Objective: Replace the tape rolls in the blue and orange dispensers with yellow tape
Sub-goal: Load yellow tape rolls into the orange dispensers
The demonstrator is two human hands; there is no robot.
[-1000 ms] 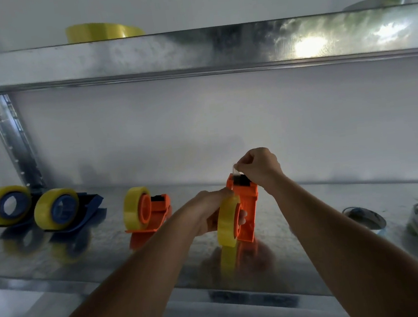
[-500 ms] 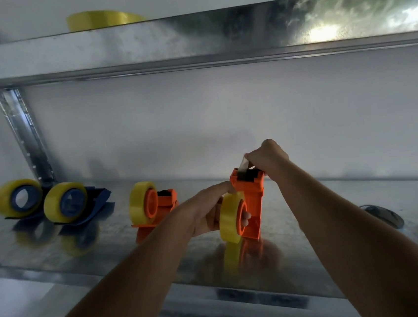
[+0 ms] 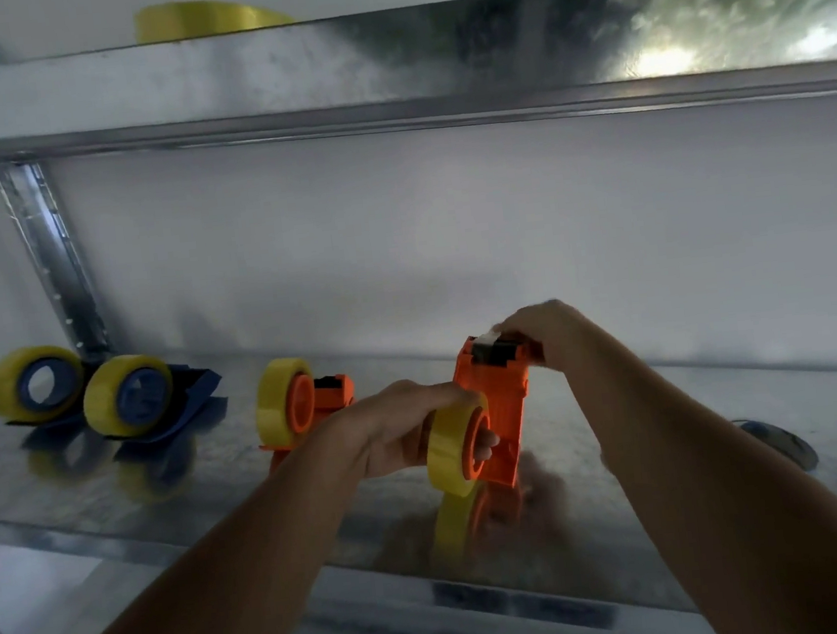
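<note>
Fingers of the right hand (image 3: pixel 544 332) are curled over the top end of the orange dispenser (image 3: pixel 497 401), at centre frame, pinching the black cutter head where a pale strip of tape end shows; fingertips themselves are blurred. The left hand (image 3: pixel 393 435) wraps round the yellow tape roll (image 3: pixel 451 450) mounted on that dispenser's orange hub, thumb lying along the top of the roll, one fingertip visible through the hub opening. The dispenser is tilted, its lower end touching the shelf. Both forearms are bare and enter from the bottom edge.

Left of centre, a second orange dispenser (image 3: pixel 329 398) rests on the shelf with a yellow roll (image 3: pixel 274 409) fitted. Further left, at mid-left frame, two blue dispensers sit just beside each other: the nearer one (image 3: pixel 188 403) and the one (image 3: pixel 34 390) at the far left edge, each carrying yellow tape.

Surface: a galvanised metal shelf (image 3: pixel 61 478), shiny, showing dim reflections of the dispensers. A perforated metal upright (image 3: pixel 50 252) rises at upper left. Above, an upper metal shelf (image 3: pixel 379 62) spans the frame, with a bright glare patch at upper right and a flat yellow roll (image 3: pixel 204 21) lying on top at upper left. The back wall (image 3: pixel 449 236) is plain white. At the lower right edge lie two other tape rolls (image 3: pixel 781 444), blurred.
</note>
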